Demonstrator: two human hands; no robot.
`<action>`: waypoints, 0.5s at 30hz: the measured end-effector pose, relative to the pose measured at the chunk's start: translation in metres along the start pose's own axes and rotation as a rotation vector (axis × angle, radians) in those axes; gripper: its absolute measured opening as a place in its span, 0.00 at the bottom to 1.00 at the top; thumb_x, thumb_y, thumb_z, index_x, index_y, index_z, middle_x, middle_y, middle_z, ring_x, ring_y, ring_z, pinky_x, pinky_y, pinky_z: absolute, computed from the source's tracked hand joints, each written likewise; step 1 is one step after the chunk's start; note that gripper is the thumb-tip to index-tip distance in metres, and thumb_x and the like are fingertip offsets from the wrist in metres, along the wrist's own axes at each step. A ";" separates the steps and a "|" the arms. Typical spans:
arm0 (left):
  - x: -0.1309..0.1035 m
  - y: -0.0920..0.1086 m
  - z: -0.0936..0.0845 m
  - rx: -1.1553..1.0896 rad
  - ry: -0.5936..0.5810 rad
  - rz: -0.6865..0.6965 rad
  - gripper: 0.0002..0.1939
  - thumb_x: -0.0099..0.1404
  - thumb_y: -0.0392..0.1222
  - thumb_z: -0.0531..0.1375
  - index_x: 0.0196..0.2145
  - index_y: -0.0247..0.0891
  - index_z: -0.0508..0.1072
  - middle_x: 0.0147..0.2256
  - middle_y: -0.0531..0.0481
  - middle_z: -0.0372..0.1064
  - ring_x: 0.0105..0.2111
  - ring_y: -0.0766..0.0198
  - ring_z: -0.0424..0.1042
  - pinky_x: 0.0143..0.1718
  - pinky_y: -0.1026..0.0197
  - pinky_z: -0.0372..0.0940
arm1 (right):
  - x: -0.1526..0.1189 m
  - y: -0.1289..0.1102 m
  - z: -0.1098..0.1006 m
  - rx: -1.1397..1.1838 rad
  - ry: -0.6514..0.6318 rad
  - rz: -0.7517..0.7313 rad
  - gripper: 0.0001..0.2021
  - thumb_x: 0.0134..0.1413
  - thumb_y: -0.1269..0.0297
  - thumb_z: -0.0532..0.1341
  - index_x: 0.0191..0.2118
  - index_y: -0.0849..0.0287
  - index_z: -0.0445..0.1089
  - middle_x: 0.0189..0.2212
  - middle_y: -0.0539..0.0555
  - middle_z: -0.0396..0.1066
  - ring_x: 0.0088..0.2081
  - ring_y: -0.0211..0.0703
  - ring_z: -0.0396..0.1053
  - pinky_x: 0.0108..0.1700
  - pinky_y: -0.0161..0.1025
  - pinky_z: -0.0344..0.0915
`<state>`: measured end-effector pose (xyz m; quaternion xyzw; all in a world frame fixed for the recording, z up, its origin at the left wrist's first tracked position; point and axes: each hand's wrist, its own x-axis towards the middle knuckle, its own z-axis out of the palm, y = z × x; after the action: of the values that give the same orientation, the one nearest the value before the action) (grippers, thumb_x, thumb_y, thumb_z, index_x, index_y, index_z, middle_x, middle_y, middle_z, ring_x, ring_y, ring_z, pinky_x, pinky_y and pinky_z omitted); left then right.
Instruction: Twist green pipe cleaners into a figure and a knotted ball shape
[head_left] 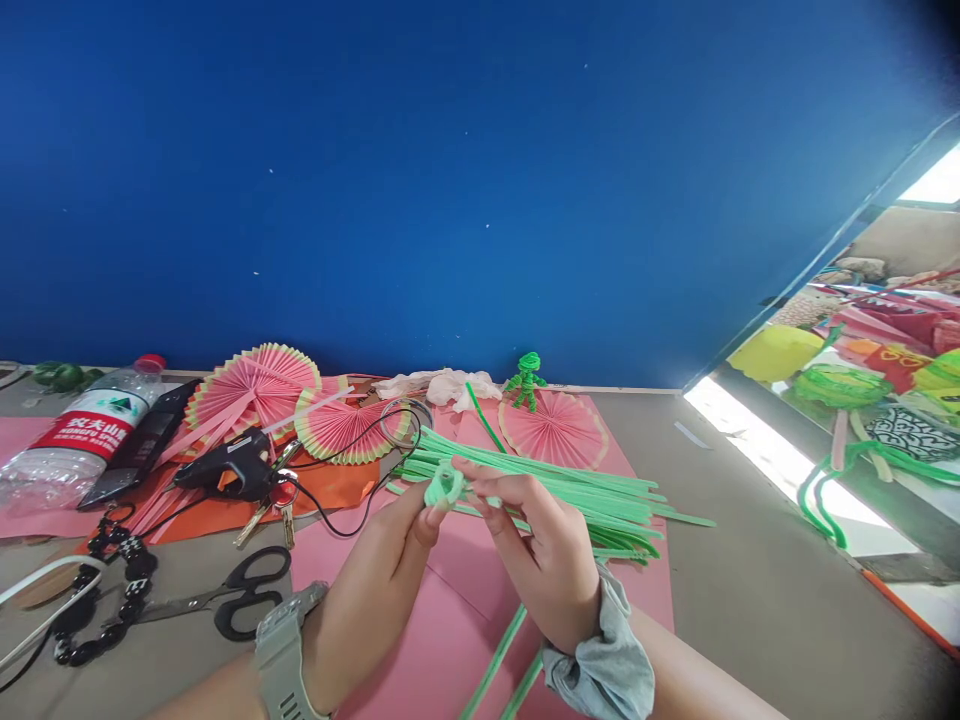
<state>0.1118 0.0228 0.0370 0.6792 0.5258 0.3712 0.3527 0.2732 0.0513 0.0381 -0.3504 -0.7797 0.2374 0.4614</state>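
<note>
A small coil of light green pipe cleaner (445,484) sits between my two hands. My left hand (390,560), with a grey watch on its wrist, grips the coil from the left with closed fingers. On the other side my right hand (536,545), with a grey scrunchie at the wrist, pinches the pipe cleaner near the coil. Two light green strands (496,660) hang below my right hand. Behind both hands lies a bundle of green pipe cleaners (600,490) on pink paper (442,610). A small green pipe-cleaner figure (529,382) stands against the blue wall.
Pink folded paper fans (255,395) lie at the back. To the left are a black glue gun (236,466), keys (286,505), black-handled scissors (251,590), a beaded strap (135,575) and a plastic bottle (90,430). A blue panel (450,180) rises behind the table.
</note>
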 end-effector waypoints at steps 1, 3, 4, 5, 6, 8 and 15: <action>0.000 0.000 0.000 -0.007 0.003 -0.005 0.09 0.68 0.41 0.44 0.33 0.42 0.61 0.27 0.56 0.58 0.28 0.65 0.57 0.31 0.67 0.57 | 0.000 0.000 0.000 -0.001 0.001 -0.006 0.11 0.57 0.76 0.52 0.41 0.52 0.61 0.47 0.53 0.70 0.48 0.41 0.68 0.42 0.36 0.69; 0.000 0.001 0.000 -0.024 0.013 -0.008 0.09 0.68 0.41 0.44 0.34 0.42 0.61 0.27 0.56 0.58 0.28 0.65 0.56 0.31 0.67 0.57 | -0.001 -0.001 0.000 -0.010 -0.006 -0.011 0.10 0.57 0.75 0.52 0.40 0.52 0.61 0.48 0.54 0.70 0.48 0.42 0.68 0.41 0.36 0.70; 0.000 0.001 0.000 -0.031 0.015 -0.008 0.08 0.68 0.41 0.44 0.34 0.42 0.61 0.27 0.56 0.59 0.28 0.66 0.57 0.31 0.67 0.57 | -0.002 -0.002 0.000 -0.017 -0.012 -0.012 0.10 0.57 0.75 0.51 0.40 0.52 0.61 0.47 0.55 0.70 0.48 0.42 0.68 0.40 0.36 0.70; 0.000 0.001 0.000 -0.037 0.020 -0.007 0.08 0.68 0.41 0.45 0.34 0.42 0.61 0.27 0.55 0.59 0.28 0.66 0.57 0.31 0.67 0.57 | -0.002 -0.002 0.001 -0.023 -0.016 -0.017 0.10 0.57 0.75 0.51 0.40 0.52 0.61 0.47 0.55 0.70 0.48 0.42 0.68 0.40 0.36 0.70; 0.000 0.001 0.000 -0.040 0.023 -0.006 0.08 0.68 0.41 0.45 0.34 0.42 0.61 0.27 0.55 0.59 0.28 0.66 0.57 0.31 0.67 0.57 | -0.003 -0.002 0.001 -0.029 -0.017 -0.025 0.10 0.57 0.75 0.51 0.40 0.52 0.61 0.47 0.55 0.70 0.48 0.42 0.68 0.40 0.36 0.70; 0.001 0.002 -0.001 -0.044 0.025 -0.009 0.09 0.68 0.41 0.45 0.32 0.41 0.62 0.27 0.56 0.59 0.27 0.66 0.58 0.31 0.67 0.57 | -0.003 -0.003 0.001 -0.043 -0.016 -0.053 0.11 0.57 0.76 0.51 0.41 0.53 0.60 0.47 0.56 0.70 0.48 0.41 0.68 0.40 0.35 0.70; 0.010 0.004 -0.003 -0.058 0.000 -0.005 0.12 0.67 0.40 0.47 0.45 0.42 0.65 0.41 0.51 0.69 0.40 0.62 0.65 0.43 0.64 0.59 | 0.013 -0.005 -0.010 -0.352 -0.161 -0.221 0.08 0.58 0.74 0.51 0.38 0.57 0.64 0.47 0.59 0.68 0.46 0.45 0.67 0.48 0.43 0.64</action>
<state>0.1125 0.0317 0.0430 0.6674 0.5165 0.3855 0.3731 0.2758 0.0589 0.0533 -0.3179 -0.8771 0.0725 0.3527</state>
